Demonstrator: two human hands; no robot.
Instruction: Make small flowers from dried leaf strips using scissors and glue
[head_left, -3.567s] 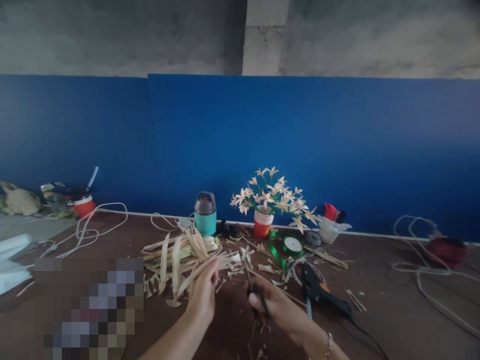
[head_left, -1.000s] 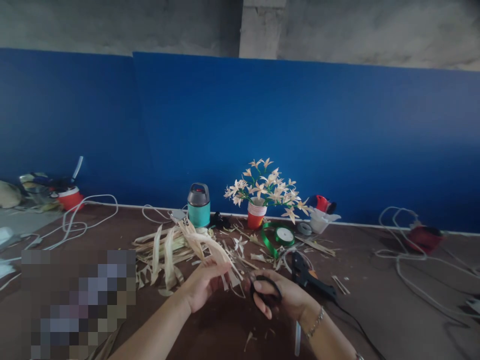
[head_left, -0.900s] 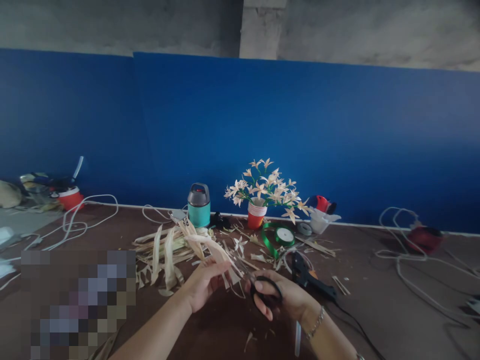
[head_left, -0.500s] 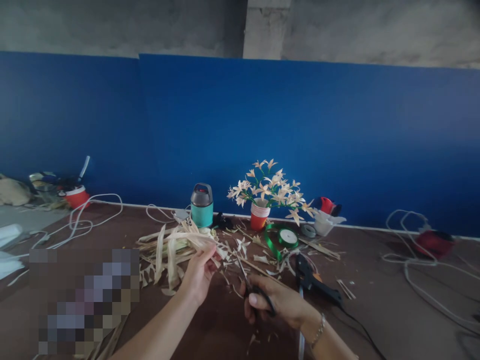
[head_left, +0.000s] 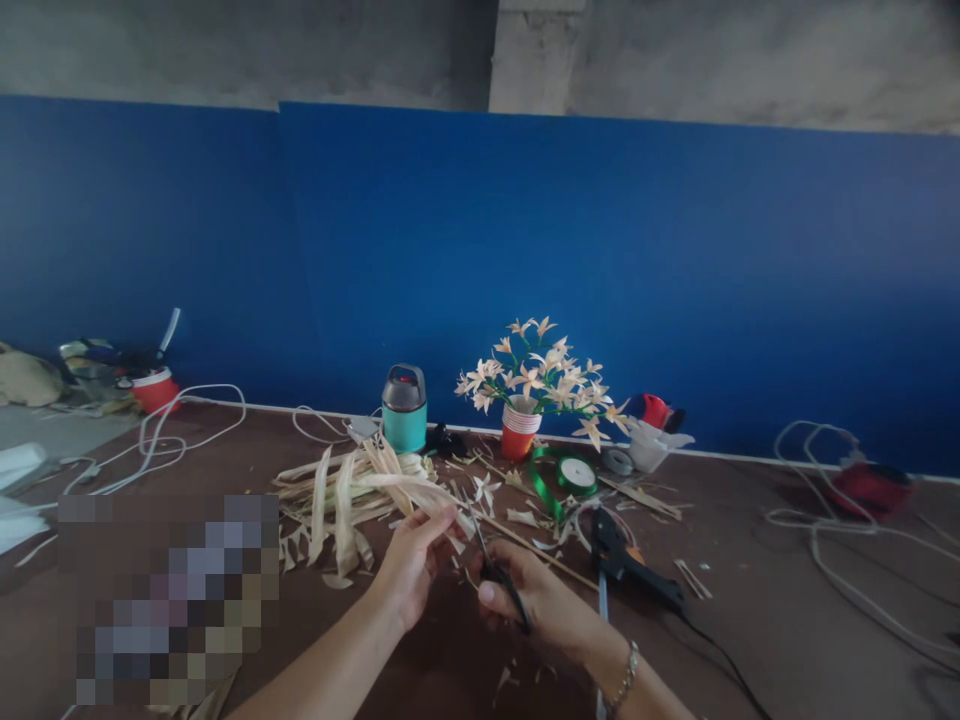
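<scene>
My left hand (head_left: 411,565) pinches a long pale dried leaf strip (head_left: 409,486) that arcs up and back toward a pile of dried leaves (head_left: 341,490) on the brown table. My right hand (head_left: 536,600) grips black scissors (head_left: 496,573), their blades pointing up at the strip just right of my left fingers. Small leaf scraps (head_left: 517,678) lie on the table under both hands.
Beside my right hand lies a black glue gun (head_left: 630,565) with its cord. Behind stand a teal jar (head_left: 404,408), a red cup of paper flowers (head_left: 534,392), a green ribbon roll (head_left: 574,474) and tape. White cables (head_left: 840,520) loop at both sides. A blue wall (head_left: 600,270) backs the table.
Half a second ago my left hand held the strip higher and farther left; both hands have drawn together and the scissor blades now meet the strip.
</scene>
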